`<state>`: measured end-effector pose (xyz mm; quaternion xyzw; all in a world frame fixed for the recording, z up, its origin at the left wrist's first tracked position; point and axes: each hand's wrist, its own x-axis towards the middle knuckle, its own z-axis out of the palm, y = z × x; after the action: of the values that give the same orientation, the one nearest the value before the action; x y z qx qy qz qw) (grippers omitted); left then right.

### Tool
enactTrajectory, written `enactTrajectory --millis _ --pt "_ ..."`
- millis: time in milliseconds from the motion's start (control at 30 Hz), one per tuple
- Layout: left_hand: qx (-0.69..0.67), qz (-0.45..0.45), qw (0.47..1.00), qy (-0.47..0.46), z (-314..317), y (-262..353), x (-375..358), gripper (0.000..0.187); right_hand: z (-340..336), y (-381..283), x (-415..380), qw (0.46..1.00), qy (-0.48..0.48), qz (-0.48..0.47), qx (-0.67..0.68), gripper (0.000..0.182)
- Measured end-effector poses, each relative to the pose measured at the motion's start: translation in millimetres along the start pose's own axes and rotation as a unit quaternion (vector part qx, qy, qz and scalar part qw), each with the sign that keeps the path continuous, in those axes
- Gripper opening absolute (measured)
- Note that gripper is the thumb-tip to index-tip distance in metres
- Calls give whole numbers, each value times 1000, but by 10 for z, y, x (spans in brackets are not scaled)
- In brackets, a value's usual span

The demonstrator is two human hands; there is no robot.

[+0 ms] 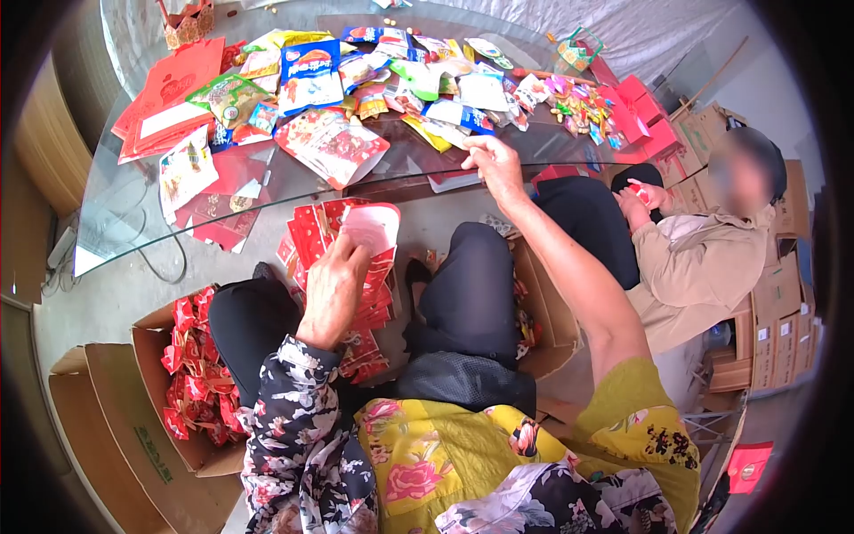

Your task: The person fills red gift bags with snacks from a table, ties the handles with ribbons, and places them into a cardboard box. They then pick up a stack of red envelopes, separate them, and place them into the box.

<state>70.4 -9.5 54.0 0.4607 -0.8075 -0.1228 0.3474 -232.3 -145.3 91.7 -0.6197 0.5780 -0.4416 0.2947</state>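
Observation:
My left hand (336, 289) is closed on a red paper gift bag (378, 233), whose pale inside shows at the top. Below that bag, a stack of similar red printed bags (307, 249) lies between my knees. My right hand (496, 169) is raised at the near edge of the glass table (294, 206), its thumb and fingers pinched together. Whatever is between those fingertips, if anything, is too small to tell. Just beyond them lies a pile of snack packets (463, 116), including a blue and white packet (311, 76) and a red and white pouch (331, 147).
Left of my legs stands a cardboard box (156, 343) holding red tied bags (200, 383). Red envelopes (169, 98) and small wrapped candies (583, 107) lie on the table. A co-worker (703, 249) sits at my right, with stacked cartons (783, 329) behind.

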Motion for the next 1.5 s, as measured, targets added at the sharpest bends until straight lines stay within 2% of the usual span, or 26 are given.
enactTrajectory --millis 67,133,200,267,333,367,467,500,533,567,600,667,733,800,967,1033,1133,1167,1200,1300,1500 --pt "-19 -16 998 56 -34 24 29 4 -18 -94 108 1000 -7 -3 -10 20" --pt "-19 -22 998 61 -18 22 33 4 33 -169 234 1000 -17 -7 -23 23" --pt "7 -46 999 15 74 -37 0 10 144 -211 388 997 -14 -78 -19 28" --pt "22 -38 999 -8 152 -96 -47 12 190 -331 515 997 -29 -60 -34 34" --pt "33 -49 998 -39 158 -80 -48 14 294 -486 620 998 -25 58 -8 40" --pt "28 -51 997 -43 145 -72 -40 14 385 -356 759 998 26 43 26 42" --pt "21 -48 999 -2 176 -118 -46 4 443 -341 923 999 30 22 23 39" --pt "16 -48 999 2 162 -122 -42 4 456 -356 948 999 7 5 -49 30" --pt "18 -51 999 4 160 -129 -37 4 505 -359 953 999 3 4 -48 30" --pt "19 -53 998 4 162 -135 -37 4 559 -398 917 973 7 -129 -191 28" --pt "19 -54 998 3 169 -140 -38 5 600 -425 867 910 11 -257 -325 27" --pt "16 -54 998 1 171 -133 -36 5 633 -441 817 908 0 -251 -334 26" --pt "12 -66 997 -39 146 -103 -21 15 652 -443 857 858 -25 -243 -451 22" --pt "10 -59 998 -32 155 -111 -25 15 653 -344 954 848 -23 -268 -456 16" --pt "-4 -67 997 -34 124 -93 -20 13 615 -484 1055 913 19 -203 -354 12" --pt "-15 -56 998 1 165 -118 -24 4 537 -538 1091 930 33 -179 -320 9" --pt "-23 -48 999 2 172 -103 -28 4 377 -557 1175 968 43 -205 -135 16" --pt "-23 -47 999 1 165 -99 -31 4 320 -677 1066 984 14 -165 -70 15" --pt "-20 -44 999 0 163 -102 -26 4 253 -804 934 984 14 -164 -70 15" --pt "-27 -48 998 -10 166 -123 -92 4 102 -995 470 992 -59 -104 51 12" --pt "-22 -55 997 -48 127 -130 -158 4 -8 -870 -412 980 -150 22 129 11"
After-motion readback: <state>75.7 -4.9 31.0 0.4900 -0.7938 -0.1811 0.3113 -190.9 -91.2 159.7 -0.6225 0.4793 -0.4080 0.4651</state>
